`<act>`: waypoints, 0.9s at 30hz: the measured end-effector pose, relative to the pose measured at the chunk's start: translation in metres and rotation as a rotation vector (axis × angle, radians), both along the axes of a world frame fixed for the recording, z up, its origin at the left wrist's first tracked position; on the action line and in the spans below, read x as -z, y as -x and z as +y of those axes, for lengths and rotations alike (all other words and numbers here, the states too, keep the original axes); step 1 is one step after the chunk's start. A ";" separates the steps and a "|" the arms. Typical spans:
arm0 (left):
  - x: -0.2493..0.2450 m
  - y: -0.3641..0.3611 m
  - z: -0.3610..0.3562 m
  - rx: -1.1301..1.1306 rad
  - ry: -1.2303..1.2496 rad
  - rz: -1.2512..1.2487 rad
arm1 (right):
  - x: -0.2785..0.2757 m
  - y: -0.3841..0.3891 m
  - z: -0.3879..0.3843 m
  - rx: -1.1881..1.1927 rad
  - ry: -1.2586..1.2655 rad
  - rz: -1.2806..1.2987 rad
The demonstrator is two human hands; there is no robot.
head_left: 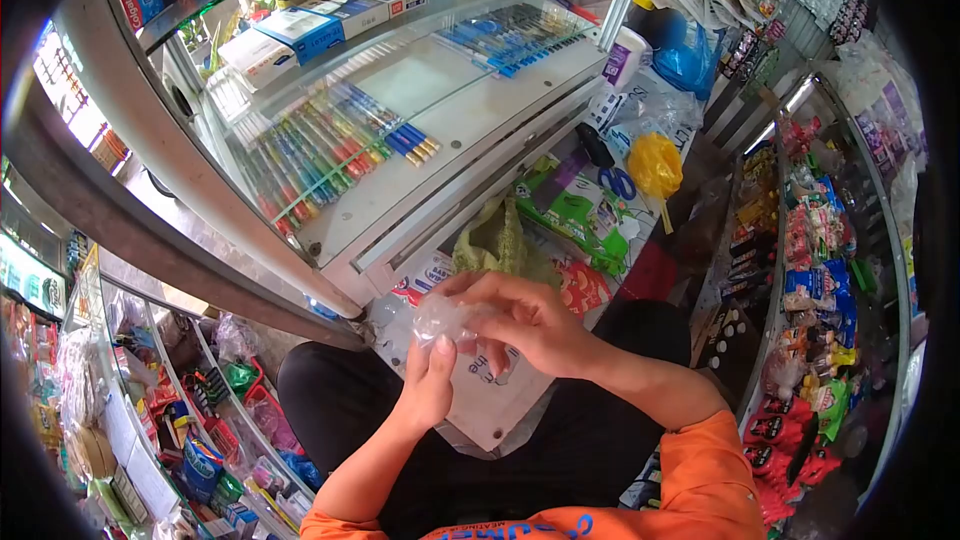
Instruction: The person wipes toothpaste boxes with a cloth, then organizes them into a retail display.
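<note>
A small, crumpled clear plastic bag [437, 321] is between my two hands, above my lap. My left hand [431, 380] grips it from below, thumb pressed up against the plastic. From the right, my right hand [535, 325] reaches over with curled fingers pinching the same bag. What the bag contains, if anything, does not show. Beneath the hands lies a pale printed board [490, 405] with a hole near its front corner. Just beyond them are a yellow-green mesh bag [492, 240] and a red patterned packet [580, 287].
A glass display case [400, 90] holds rows of pens ahead. Blue-handled scissors [616, 183], a yellow plastic bag [655, 166] and a green packet [580, 210] lie to its right. Shelves of packets [815, 290] stand at right, more goods [200, 460] at left.
</note>
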State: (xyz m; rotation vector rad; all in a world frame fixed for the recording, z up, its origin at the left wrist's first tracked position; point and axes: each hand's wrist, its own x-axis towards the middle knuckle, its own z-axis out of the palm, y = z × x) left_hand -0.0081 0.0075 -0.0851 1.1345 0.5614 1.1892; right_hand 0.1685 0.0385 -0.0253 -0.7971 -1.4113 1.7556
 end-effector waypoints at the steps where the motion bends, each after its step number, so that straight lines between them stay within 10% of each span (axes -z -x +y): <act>1: 0.009 0.000 0.001 -0.004 0.002 0.002 | 0.001 -0.001 0.000 0.021 0.011 0.039; 5: 0.010 -0.008 0.001 -0.061 -0.027 0.012 | 0.002 -0.006 -0.002 0.060 -0.057 -0.049; 8: 0.005 -0.019 0.003 -0.136 0.072 -0.089 | 0.020 -0.001 -0.002 0.150 -0.734 -0.372; 14: 0.009 -0.007 0.008 -0.146 0.271 -0.076 | -0.005 -0.020 0.005 0.121 -1.177 -0.742; 27: 0.005 -0.009 0.004 0.105 0.350 0.041 | -0.001 -0.041 0.014 -0.117 -0.976 -0.531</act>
